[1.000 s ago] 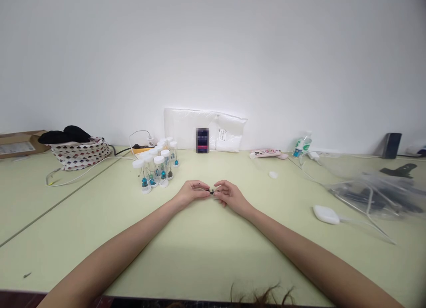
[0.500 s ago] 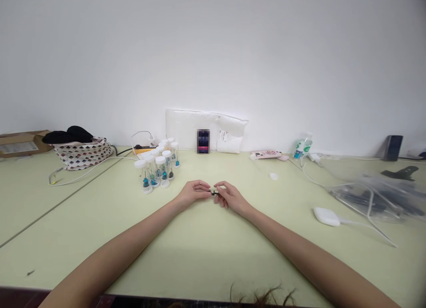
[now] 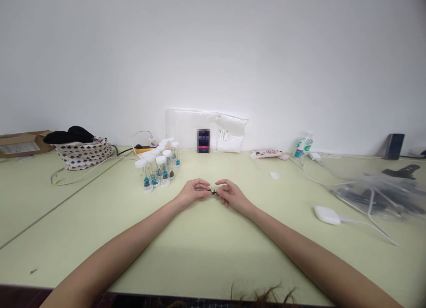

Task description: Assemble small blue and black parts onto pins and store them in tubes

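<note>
Between my two hands, just above the pale green table, is a small black piece, too small to identify. My left hand pinches its left end between thumb and fingers. From the other side, my right hand has thumb and fingertips closed on the right end, with its forefinger raised a little. Left of my hands stands a group of clear tubes with white caps and blue or dark contents.
A phone leans on a white plastic package at the wall. A white disc lies to the right, with a white charger and a clear bag farther out. A patterned basket stands far left.
My right hand's fingers have shifted slightly around the black piece, the lower ones more tucked in. My left hand keeps its pinch. The view has shifted very slightly.
</note>
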{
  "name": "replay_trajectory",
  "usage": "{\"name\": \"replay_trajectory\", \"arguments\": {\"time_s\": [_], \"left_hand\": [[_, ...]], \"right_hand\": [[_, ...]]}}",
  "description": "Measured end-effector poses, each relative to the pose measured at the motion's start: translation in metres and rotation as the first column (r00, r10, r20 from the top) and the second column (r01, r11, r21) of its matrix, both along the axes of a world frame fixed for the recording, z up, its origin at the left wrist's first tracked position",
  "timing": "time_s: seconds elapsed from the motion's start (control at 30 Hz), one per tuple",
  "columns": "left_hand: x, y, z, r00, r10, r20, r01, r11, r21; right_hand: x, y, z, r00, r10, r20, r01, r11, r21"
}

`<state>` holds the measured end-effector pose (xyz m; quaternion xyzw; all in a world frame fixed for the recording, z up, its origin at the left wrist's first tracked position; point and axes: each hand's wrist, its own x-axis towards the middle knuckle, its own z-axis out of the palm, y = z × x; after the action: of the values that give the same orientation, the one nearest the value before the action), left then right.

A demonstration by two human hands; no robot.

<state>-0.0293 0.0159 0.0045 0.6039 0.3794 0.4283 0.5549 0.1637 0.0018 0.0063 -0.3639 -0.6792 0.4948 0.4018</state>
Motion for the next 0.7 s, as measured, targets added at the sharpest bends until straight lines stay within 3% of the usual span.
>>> {"name": "replay_trajectory", "arguments": {"time_s": [0.7], "left_hand": [[0.0007,-0.0003,0.0006,1.0,0.021,-0.017,-0.02,1.0,0.012]], "right_hand": [[-0.0011,-0.0004,0.0009,1.0,0.009,0.016,-0.009,1.0,-0.004]]}}
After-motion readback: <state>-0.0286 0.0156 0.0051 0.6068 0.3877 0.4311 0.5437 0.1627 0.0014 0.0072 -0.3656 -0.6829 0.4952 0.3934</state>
